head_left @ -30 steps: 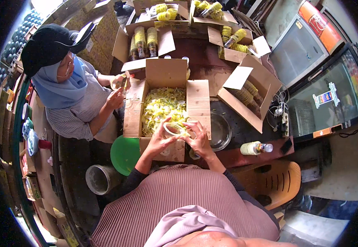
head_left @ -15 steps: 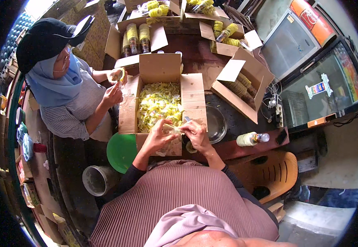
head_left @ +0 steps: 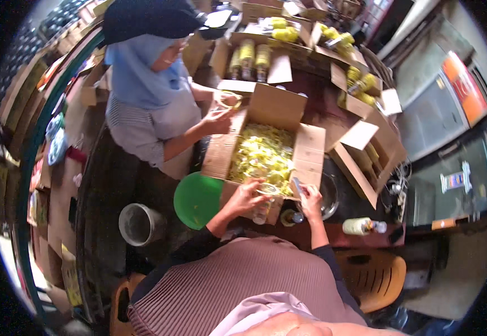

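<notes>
My left hand [head_left: 244,197] holds a clear plastic cup [head_left: 262,213] with a yellowish rim, over the near edge of an open cardboard box [head_left: 309,147]. Inside that box lie many loose yellow and clear plastic scraps [head_left: 261,154]. In my right hand [head_left: 311,203], fingers closed, is a grey blade-like tool [head_left: 297,185], apart from the cup and pointing toward the box. Its exact kind is blurred. Just below, between my hands, stands a dark bottle [head_left: 292,217].
Across on the left, a co-worker [head_left: 154,106] holds a yellow-rimmed ring [head_left: 229,101]. A green basin [head_left: 197,200] and a grey bucket [head_left: 141,225] are at left. Right are a round bowl [head_left: 328,196], a bottle lying down [head_left: 358,226] and a box of stacked rings [head_left: 367,157].
My hands, close together before, are now apart, the right one drawn away with the tool. The whole view has shifted, so things appear further right and lower.
</notes>
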`<state>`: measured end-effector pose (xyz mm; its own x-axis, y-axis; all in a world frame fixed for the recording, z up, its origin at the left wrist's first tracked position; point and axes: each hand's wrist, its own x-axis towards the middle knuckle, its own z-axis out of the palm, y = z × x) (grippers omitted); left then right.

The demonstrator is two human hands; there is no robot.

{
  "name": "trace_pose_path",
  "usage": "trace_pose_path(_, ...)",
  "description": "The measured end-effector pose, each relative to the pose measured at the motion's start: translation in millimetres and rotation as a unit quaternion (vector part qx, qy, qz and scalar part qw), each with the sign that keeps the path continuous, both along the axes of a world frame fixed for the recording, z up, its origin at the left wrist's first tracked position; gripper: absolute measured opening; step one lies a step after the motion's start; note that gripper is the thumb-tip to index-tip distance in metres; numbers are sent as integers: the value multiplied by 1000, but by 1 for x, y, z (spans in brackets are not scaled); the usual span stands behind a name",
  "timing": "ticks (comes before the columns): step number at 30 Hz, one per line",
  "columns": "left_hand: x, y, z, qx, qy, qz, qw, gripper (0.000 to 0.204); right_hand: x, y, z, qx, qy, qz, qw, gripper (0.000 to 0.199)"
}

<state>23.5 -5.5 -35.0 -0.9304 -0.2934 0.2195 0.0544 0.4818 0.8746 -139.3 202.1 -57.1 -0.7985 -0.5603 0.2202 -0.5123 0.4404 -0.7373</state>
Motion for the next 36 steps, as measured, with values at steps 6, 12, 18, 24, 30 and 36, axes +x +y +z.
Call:
trace_pose_path(6,33,-5,0,136,-75,68,986,47,7,-22,-12,112,102,42,988,19)
trace_pose_path(12,55,-17,-10,60,-31,106,992,39,20,-46,-31,276,130,38,952,26)
trace_pose_path(18,62,-16,-19,120,-53,139,982,52,15,-74,-16,64,27,154,986,27)
trace_pose_path(24,69,-24,-22,109,-68,160,979,45,26,-60,-11,188,24,217,958,19)
trace_pose_path(30,65,-39,-19,143,-62,179,971,31,26,-73,-6,125,114,170,971,42)
trace_pose_path(36,60,-40,-19,176,-79,172,966,34,7,-69,21,93,39,73,992,29)
